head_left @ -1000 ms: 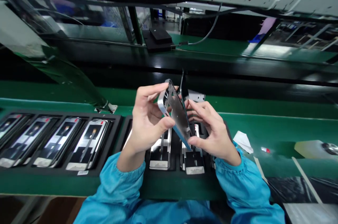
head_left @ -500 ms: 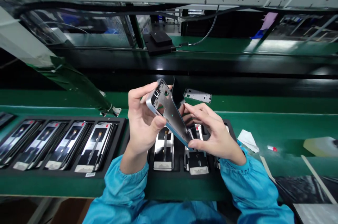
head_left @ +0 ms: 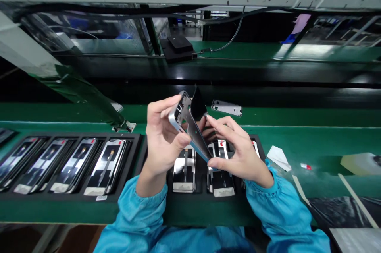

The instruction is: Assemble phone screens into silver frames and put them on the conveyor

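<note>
My left hand [head_left: 159,138] grips a silver-blue phone frame [head_left: 193,134] by its upper end, thumb on the near edge. The frame is tilted above the tray, its inner metal side showing. A thin glossy black phone screen [head_left: 199,104] stands at an angle behind the frame, apart from it at the top. My right hand [head_left: 236,147] is closed on the screen, index finger at its edge and thumb against the frame's lower end. Below lie phone screens [head_left: 183,169] in a black tray [head_left: 202,183], partly hidden by my hands.
Another black tray [head_left: 135,151] at left holds several stacks of phone screens [head_left: 105,167]. Behind my hands lies a loose phone frame [head_left: 226,107]. At right are a white paper [head_left: 278,157], a red-and-white scrap [head_left: 306,166] and a bottle with yellowish liquid [head_left: 358,163]. A slanted post [head_left: 92,98] meets the bench at left.
The frame has turned a little, showing its inner face more edge-on. More of the black screen shows behind it. Both hands keep their hold.
</note>
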`<state>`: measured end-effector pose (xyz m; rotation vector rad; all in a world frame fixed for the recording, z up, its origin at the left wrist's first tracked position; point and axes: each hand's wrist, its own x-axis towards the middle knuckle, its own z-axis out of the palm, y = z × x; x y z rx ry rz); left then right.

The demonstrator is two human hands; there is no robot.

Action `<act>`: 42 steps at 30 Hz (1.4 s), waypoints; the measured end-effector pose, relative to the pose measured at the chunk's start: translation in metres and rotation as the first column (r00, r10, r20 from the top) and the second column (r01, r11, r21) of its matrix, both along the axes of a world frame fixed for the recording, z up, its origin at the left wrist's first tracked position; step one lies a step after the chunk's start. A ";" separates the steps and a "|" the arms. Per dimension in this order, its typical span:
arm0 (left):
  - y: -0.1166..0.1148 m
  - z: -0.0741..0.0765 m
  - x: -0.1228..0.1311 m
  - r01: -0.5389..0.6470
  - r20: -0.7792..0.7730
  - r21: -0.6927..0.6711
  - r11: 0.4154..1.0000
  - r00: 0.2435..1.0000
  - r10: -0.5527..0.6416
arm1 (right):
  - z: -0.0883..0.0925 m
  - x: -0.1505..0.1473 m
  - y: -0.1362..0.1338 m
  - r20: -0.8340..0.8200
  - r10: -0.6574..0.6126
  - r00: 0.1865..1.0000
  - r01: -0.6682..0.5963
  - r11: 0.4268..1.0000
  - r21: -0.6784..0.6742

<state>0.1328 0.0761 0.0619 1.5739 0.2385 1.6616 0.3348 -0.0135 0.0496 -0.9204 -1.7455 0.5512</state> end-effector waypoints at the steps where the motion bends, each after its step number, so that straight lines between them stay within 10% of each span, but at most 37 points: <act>1: 0.000 -0.001 0.001 0.010 -0.021 0.024 1.000 1.000 -0.009 | -0.001 -0.001 0.000 -0.005 -0.002 1.000 0.002 1.000 0.007; 11: -0.005 -0.001 0.001 0.227 -0.065 -0.023 0.974 0.971 -0.228 | -0.007 0.001 0.005 0.063 -0.001 0.998 -0.007 0.992 0.125; 42: -0.006 -0.008 0.006 0.093 -0.125 -0.027 0.995 0.988 -0.095 | -0.022 -0.001 0.017 -0.171 0.108 0.979 -0.110 0.994 -0.002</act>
